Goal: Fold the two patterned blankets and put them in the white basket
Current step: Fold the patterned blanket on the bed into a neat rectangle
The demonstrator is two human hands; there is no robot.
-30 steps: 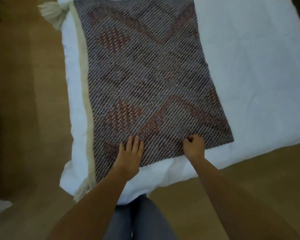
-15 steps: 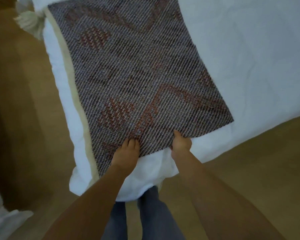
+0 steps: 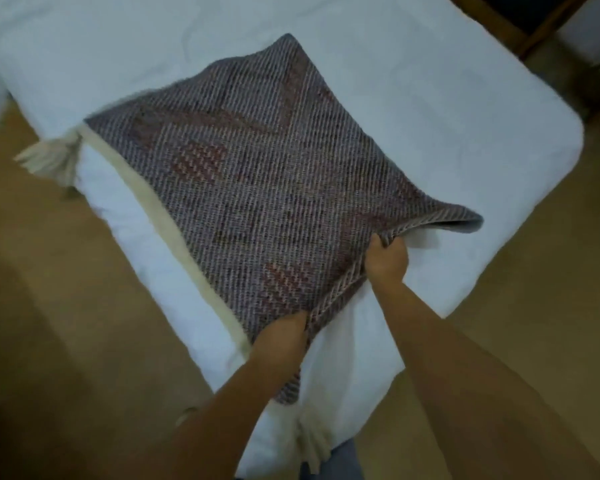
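While the patterned blanket (image 3: pixel 257 188) lies on the white bed (image 3: pixel 430 98), left grip (image 3: pixel 281 337) and right grip (image 3: pixel 387 259) clutch its near edge.

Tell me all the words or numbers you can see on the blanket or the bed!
There are none to read.
The patterned blanket has only woven diamonds and zigzag lines, no letters.
Its cream border and tassel show no tag or label.
The white bedding is plain.
The left hand and right hand grip the blanket's near edge, and no writing shows there either.
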